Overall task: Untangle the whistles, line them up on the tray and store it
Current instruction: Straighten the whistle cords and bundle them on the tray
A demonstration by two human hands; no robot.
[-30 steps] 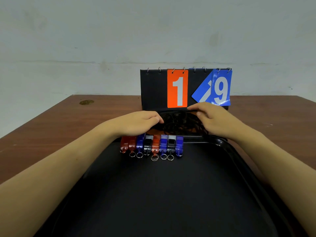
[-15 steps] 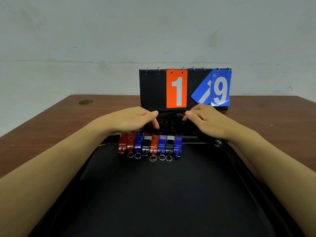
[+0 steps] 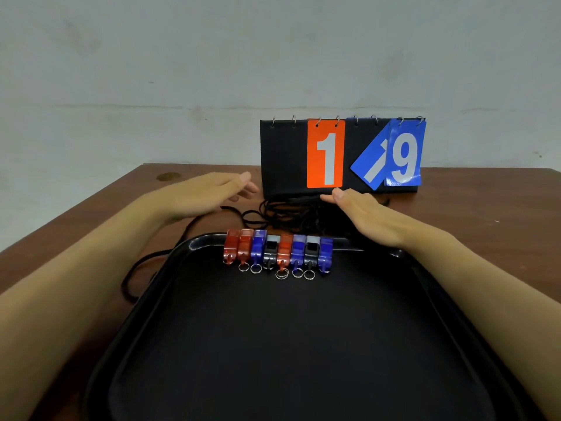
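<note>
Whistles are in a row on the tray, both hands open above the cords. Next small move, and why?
Probably gather the black cords onto the tray: the whistles sit aligned at its far rim, yet the cords sprawl over the table, one looping left. Both hands hover open, holding nothing.

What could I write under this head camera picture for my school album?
Eight whistles lined up on a black tray, open hands above their tangled black cords.
</note>
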